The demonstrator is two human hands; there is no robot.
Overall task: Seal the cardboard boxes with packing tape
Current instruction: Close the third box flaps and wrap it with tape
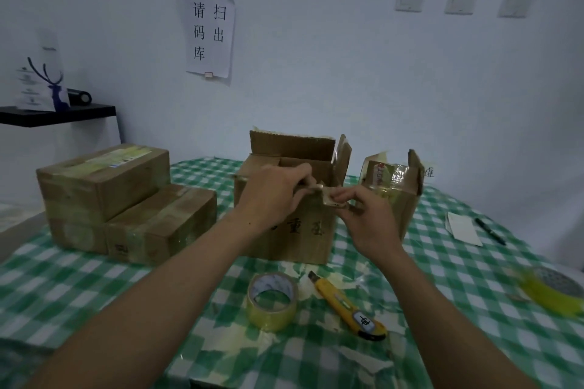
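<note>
An open cardboard box (303,230) stands mid-table with its flaps up. My left hand (271,191) and my right hand (366,218) meet at its front right top corner, both pinching a crumpled strip of old tape (330,199) stuck there. A roll of clear packing tape (272,301) lies flat on the cloth in front of the box. Beside it lies a yellow utility knife (347,308). A second open box (395,193) stands just right of the first, with tape on its flaps.
Two taped boxes are stacked at the left, the upper box (101,180) on the lower box (161,224). A yellowish tape roll (553,290) lies at the right edge. A white card (463,227) and a black pen (489,230) lie beyond it. The green checked tablecloth (79,281) carries tape scraps.
</note>
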